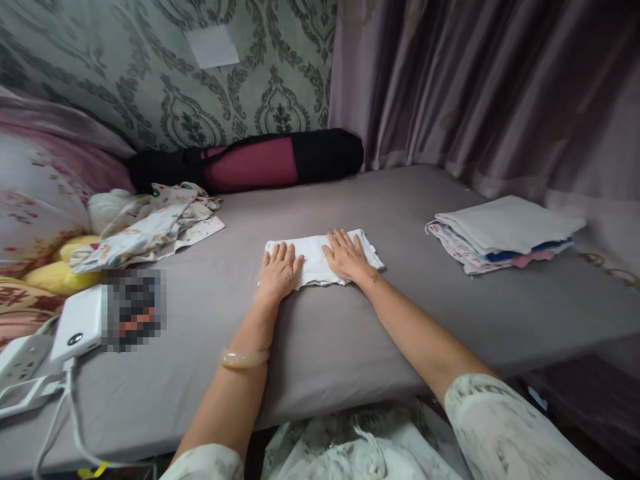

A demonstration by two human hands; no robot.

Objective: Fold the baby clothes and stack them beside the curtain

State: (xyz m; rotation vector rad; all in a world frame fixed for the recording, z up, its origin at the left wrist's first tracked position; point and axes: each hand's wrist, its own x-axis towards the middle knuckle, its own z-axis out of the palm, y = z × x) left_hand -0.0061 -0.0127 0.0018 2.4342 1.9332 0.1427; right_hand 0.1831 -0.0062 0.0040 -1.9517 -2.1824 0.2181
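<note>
A folded white cloth garment (pixel 316 259) lies flat on the grey bed sheet (pixel 340 340) in front of me. My left hand (pixel 281 268) rests palm down on its left end, fingers stretched out. On its right part lies my right hand (pixel 346 255), also flat with the fingers spread. The near edge of the garment looks slightly ruffled, and a small tag shows at its right end. Parts of the cloth are hidden under both hands.
To the right sits a stack of folded clothes (pixel 505 227), white on top. Crumpled printed clothes (pixel 150 227) lie at the left by a yellow plush (pixel 55 273). A white power bank (pixel 80 323) with cables is near left. A black and red long bag (pixel 250 163) lines the wall.
</note>
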